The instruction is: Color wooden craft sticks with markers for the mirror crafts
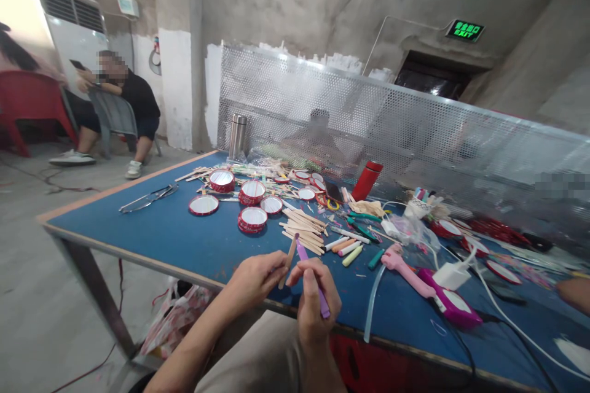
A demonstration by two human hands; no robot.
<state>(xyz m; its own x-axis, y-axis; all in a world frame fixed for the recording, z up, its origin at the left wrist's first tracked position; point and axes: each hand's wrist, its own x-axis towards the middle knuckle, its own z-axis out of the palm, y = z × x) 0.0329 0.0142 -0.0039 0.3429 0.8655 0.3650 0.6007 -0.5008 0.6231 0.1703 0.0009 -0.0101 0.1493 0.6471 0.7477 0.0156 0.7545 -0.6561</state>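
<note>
In the head view, the left hand (262,273) pinches a flat, pale wooden stick (287,267) between thumb and fingers, while the right hand (319,301) is curled around a slim purple marker (302,250). The stick and the marker stand close together at the front edge of the blue-topped bench (184,245), their upper ends side by side; whether they touch I cannot tell.

Just beyond lies a fanned pile of flat pale wooden sticks (304,227), with a row of capped coloured markers (345,245) at its right, so the room straight ahead of the hands is narrow. To the left, a broad stretch of blue surface runs between the front edge and the round, red-rimmed pieces with white tops (252,220), out to the silver metal tongs (147,198) near the pale-trimmed left edge.

The right side is tighter: a pink tool (408,270) lies across the surface near a magenta device (456,307), and a translucent strip (375,301) pokes past the front edge. Along the back, a perforated metal panel (286,104) bounds the bench behind a red cylindrical bottle (366,182).
</note>
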